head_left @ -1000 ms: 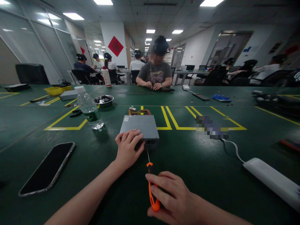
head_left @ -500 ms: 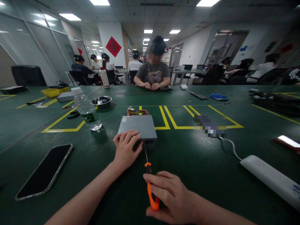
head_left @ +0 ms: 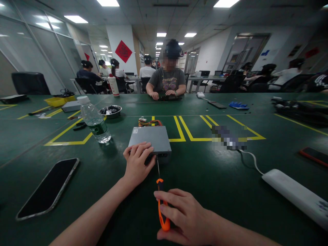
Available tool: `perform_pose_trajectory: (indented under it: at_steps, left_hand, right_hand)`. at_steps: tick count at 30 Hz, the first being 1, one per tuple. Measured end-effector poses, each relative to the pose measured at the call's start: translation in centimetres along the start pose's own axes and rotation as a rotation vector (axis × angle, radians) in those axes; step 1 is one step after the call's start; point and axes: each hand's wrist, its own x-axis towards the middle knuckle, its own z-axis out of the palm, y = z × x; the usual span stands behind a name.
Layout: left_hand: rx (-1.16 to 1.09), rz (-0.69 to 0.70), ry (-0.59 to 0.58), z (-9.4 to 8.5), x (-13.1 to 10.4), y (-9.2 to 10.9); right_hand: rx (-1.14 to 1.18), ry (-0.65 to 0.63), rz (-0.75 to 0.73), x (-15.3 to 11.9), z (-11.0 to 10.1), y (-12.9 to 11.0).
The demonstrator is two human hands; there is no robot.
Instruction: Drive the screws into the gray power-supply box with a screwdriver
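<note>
One left hand (head_left: 137, 162) grasps a grey box (head_left: 153, 134) at near left, the right hand (head_left: 186, 214) gripping an orange screwdriver (head_left: 160, 185), tip apparently touching the box.

Grey rectangular metal box (head_left: 155, 136) lying flat, mid-frame; white label (head_left: 135, 131) upper left, multicoloured wires (head_left: 155, 123) bunched behind. Orange-and-black screwdriver (head_left: 160, 181), lower centre, thin shaft pointing up frame, tip at box's near face.

Bare forearms (head_left: 102, 208) (slim, tapering); bare hands (head_left: 138, 162); slender fingers (head_left: 171, 196)
</note>
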Motion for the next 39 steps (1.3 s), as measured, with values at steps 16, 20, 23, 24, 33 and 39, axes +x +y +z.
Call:
perform_pose_trajectory:
  at_steps: [16,20,23,24,33,39]
  left_hand:
    - [-0.005,-0.006,-0.011,-0.1,0.0,0.1]
    - [-0.003,-0.003,-0.01,-0.1,0.0,0.1]
    - [0.0,-0.004,-0.002,0.0,0.0,0.1]
    - [0.001,-0.004,0.002,0.0,0.0,0.1]
    - [0.007,-0.002,0.0,0.0,0.0,0.1]
    - [-0.003,-0.003,-0.002,0.1,-0.1,0.0]
  right_hand:
    - [-0.007,-0.019,0.006,0.1,0.1,-0.2]
    - [-0.025,-0.081,-0.019,0.1,-0.1,-0.3]
    - [-0.011,-0.038,-0.016,0.1,-0.1,-0.3]
    - [-0.005,-0.025,-0.014,0.1,0.0,-0.2]
    - [0.007,0.032,-0.053,-0.4,-1.0,0.4]
    - [-0.061,0.121,-0.118,-2.0,-2.1,1.4]
